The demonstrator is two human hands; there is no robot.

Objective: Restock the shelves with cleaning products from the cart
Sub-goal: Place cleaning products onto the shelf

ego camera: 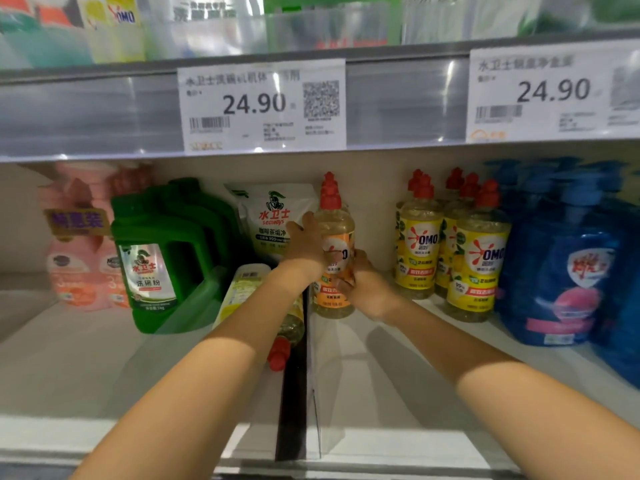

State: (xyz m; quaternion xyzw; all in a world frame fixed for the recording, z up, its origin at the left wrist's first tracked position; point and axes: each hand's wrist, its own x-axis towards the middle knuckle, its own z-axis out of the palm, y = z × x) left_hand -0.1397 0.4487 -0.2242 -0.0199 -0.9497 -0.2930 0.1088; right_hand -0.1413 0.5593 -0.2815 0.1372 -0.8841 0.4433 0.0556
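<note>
- The left hand [306, 244] high and the right hand [363, 285] low grip the clear, orange-labelled, red-capped plastic bottle [335, 233], I think to steady it upright.
- It stands deep on the white shelf [398, 375], near the yellow-labelled bottles [478, 261].

My left hand [306, 242] and right hand [363, 285] grip the orange-label bottle [335, 223], upright on the shelf [69, 358]. White pouch [270, 216] just left; yellow-label bottles [478, 258] right. Fallen bottle [289, 327] under my left forearm.

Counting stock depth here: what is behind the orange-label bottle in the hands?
Beside its red cap the bare back wall shows, and a white pouch stands behind-left. The orange-label bottle, left hand and right hand cover anything directly behind it.
</note>
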